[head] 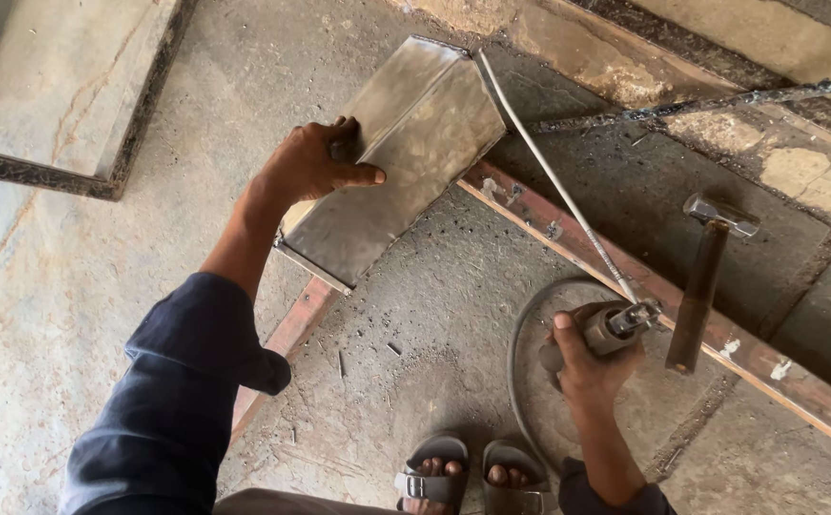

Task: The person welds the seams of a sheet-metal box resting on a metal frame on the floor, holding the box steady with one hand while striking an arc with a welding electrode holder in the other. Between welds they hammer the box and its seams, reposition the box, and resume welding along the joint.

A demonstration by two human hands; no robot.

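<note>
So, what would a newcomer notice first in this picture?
First, the bent sheet-metal piece at top centre, lying on a long rusty steel bar and gripped at its edge by the left hand. Next, the right hand, lower right, grips an electrode holder whose thin welding rod reaches up to the sheet's upper corner. A hammer lies across the bar at right.

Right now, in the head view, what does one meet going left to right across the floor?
Dark metal frame → left hand gripping the bent sheet-metal piece → right hand holding the electrode holder → hammer.
</note>
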